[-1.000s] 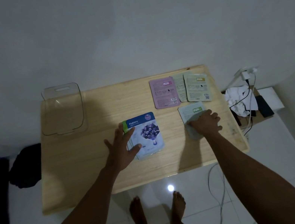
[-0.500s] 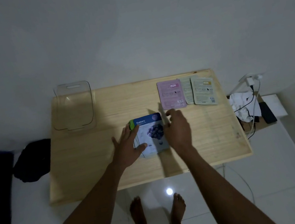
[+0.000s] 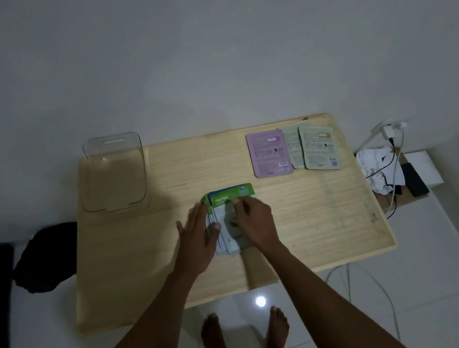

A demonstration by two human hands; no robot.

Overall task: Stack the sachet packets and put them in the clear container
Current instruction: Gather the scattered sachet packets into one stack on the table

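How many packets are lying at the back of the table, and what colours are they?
Pink flat sachet packet: 1
Pale green flat sachet packets: 2
Total at the back of the wooden table: 3

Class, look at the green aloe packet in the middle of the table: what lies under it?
Under the aloe packet, a blue edge and a green edge of other packets peek out on its left. The left hand and right hand cover the rest, so the count is unclear.

"Aloe Vera" on top green sachet (image 3: pixel 230 195)
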